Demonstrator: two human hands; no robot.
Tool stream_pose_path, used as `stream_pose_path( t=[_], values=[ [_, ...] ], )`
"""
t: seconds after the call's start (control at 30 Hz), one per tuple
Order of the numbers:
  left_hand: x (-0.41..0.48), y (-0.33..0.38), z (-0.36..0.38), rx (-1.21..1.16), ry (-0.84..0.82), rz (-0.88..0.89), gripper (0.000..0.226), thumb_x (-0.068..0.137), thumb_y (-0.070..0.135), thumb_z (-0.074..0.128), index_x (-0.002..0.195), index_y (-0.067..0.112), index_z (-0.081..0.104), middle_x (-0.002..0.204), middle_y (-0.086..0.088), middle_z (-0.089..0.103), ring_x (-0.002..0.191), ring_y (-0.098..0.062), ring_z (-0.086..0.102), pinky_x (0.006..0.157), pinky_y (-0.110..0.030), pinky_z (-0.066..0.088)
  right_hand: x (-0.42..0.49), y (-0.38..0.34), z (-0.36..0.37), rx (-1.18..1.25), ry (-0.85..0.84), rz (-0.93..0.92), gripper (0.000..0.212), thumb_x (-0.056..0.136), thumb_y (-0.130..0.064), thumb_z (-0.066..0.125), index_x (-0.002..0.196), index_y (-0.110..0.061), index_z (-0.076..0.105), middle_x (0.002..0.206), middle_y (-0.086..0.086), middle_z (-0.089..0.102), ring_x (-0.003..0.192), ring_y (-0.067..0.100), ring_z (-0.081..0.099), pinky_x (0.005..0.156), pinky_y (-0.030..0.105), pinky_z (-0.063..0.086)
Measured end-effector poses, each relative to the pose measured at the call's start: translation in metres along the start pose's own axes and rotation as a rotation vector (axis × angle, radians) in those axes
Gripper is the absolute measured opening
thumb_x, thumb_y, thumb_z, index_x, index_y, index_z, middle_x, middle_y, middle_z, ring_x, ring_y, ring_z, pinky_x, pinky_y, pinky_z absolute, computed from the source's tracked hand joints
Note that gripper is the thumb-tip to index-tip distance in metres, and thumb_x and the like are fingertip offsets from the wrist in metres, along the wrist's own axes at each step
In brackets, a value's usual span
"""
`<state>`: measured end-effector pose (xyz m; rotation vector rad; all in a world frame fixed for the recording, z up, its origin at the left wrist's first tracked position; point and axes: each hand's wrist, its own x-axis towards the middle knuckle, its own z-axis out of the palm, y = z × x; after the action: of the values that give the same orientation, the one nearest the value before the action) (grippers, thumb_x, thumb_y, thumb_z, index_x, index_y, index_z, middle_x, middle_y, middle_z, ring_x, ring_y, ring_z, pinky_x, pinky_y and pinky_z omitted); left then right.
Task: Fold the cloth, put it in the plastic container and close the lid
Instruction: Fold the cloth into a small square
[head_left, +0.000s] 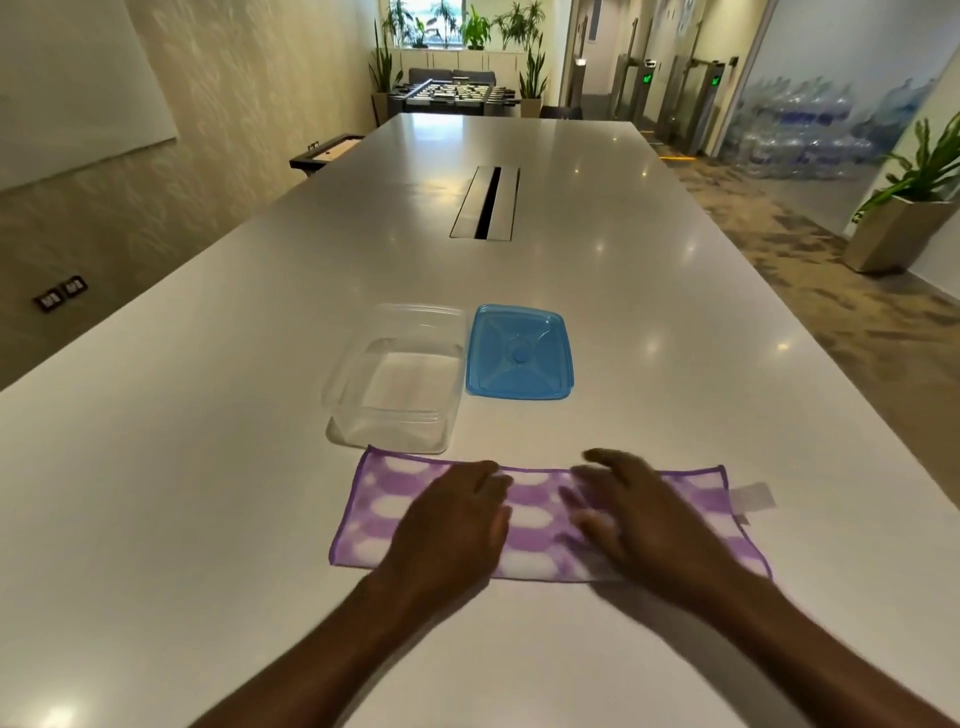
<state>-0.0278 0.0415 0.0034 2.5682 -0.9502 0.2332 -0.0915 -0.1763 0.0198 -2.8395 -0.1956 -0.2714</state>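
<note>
Both my hands are flat, palms down, on the purple-and-white patterned cloth (540, 519), folded into a long strip low in the frame. My left hand (457, 519) has its fingers together, my right hand (634, 514) has them spread and blurry; neither grips anything. Just above sit the clear plastic container (395, 379), open, and its blue square lid (519, 353) beside it, on the white table (675, 312).

Head camera looks forward and down along the table (623, 312), near.
</note>
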Motion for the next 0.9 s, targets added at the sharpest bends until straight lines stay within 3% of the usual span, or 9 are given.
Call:
stream_pose_path(
  t=[0.03,0.1,0.17,0.23,0.33,0.43,0.63,0.77,0.9],
  values=[
    [-0.001,0.0,0.011,-0.019,-0.056,0.017,0.038,0.094,0.031,0.048,0.129,0.017,0.055,0.137,-0.007,0.056,0.126,-0.022,0.051,0.106,-0.032,0.039,-0.001,-0.01,0.012,-0.01,-0.075,-0.031,0.06,0.09,-0.052,0.043,0.138,-0.015,0.045,0.147,0.01,0.042,0.132,0.023,0.04,0.107,0.027,0.024],
    [-0.001,-0.003,0.026,0.001,-0.122,0.038,0.048,0.097,0.038,0.04,0.14,0.017,0.042,0.15,-0.006,0.04,0.139,-0.02,0.036,0.115,-0.033,0.024,-0.004,-0.015,0.034,-0.019,-0.16,-0.054,0.07,0.093,-0.059,0.029,0.148,-0.017,0.025,0.158,0.005,0.021,0.144,0.016,0.016,0.114,0.026,0.005],
    [-0.001,-0.01,0.035,0.019,-0.209,-0.005,0.058,0.097,0.05,0.03,0.148,0.021,0.024,0.159,-0.001,0.02,0.147,-0.014,0.016,0.118,-0.03,0.009,-0.008,-0.01,0.046,-0.031,-0.197,-0.016,0.077,0.091,-0.065,0.016,0.151,-0.019,0.01,0.16,0.001,0.005,0.143,0.007,-0.005,0.113,0.026,-0.007],
    [-0.001,-0.021,0.039,0.032,-0.263,-0.042,0.072,0.09,0.065,0.015,0.15,0.024,0.013,0.161,0.002,0.008,0.148,-0.012,0.003,0.118,-0.029,-0.001,-0.011,0.002,0.052,-0.053,-0.217,0.024,0.082,0.087,-0.071,0.006,0.151,-0.02,0.002,0.16,-0.001,-0.004,0.14,0.004,-0.015,0.114,0.028,-0.011],
    [-0.005,-0.035,0.039,0.091,-0.274,-0.069,0.091,0.077,0.08,-0.001,0.15,0.027,0.01,0.161,0.002,0.003,0.148,-0.013,-0.001,0.117,-0.033,-0.006,-0.017,0.021,0.05,-0.063,-0.226,0.087,0.086,0.084,-0.076,0.004,0.151,-0.022,-0.001,0.158,-0.005,-0.009,0.141,0.005,-0.017,0.115,0.031,-0.011],
    [-0.014,-0.044,0.036,0.14,-0.262,-0.149,0.095,0.071,0.085,-0.008,0.149,0.034,0.008,0.161,0.004,-0.001,0.148,-0.013,-0.003,0.117,-0.038,-0.007,-0.022,0.036,0.043,-0.085,-0.226,0.142,0.087,0.083,-0.077,0.004,0.151,-0.022,-0.001,0.156,-0.007,-0.011,0.142,0.005,-0.017,0.115,0.031,-0.01],
    [-0.033,-0.055,0.026,0.17,-0.239,-0.292,0.093,0.068,0.088,-0.006,0.148,0.041,0.003,0.161,0.004,-0.001,0.149,-0.019,-0.002,0.119,-0.046,-0.001,-0.036,0.057,0.034,-0.112,-0.226,0.222,0.089,0.082,-0.078,0.003,0.15,-0.022,-0.003,0.157,-0.007,-0.011,0.142,0.005,-0.015,0.119,0.035,-0.004],
    [-0.043,-0.064,0.016,0.21,-0.226,-0.402,0.1,0.065,0.091,-0.002,0.149,0.037,0.003,0.162,-0.002,0.001,0.149,-0.022,0.001,0.118,-0.049,0.007,-0.044,0.075,0.026,-0.19,-0.227,0.271,0.094,0.079,-0.079,0.0,0.151,-0.019,0.002,0.159,-0.003,-0.004,0.145,0.008,-0.008,0.119,0.037,-0.002],
    [-0.053,-0.076,0.006,0.204,-0.24,-0.49,0.109,0.061,0.095,-0.001,0.15,0.032,-0.002,0.162,-0.003,-0.003,0.149,-0.023,0.003,0.118,-0.051,0.008,-0.052,0.091,0.021,-0.158,-0.22,0.334,0.096,0.077,-0.083,0.001,0.151,-0.022,-0.003,0.157,-0.008,-0.009,0.142,0.005,-0.013,0.117,0.033,-0.004]
  ],
)
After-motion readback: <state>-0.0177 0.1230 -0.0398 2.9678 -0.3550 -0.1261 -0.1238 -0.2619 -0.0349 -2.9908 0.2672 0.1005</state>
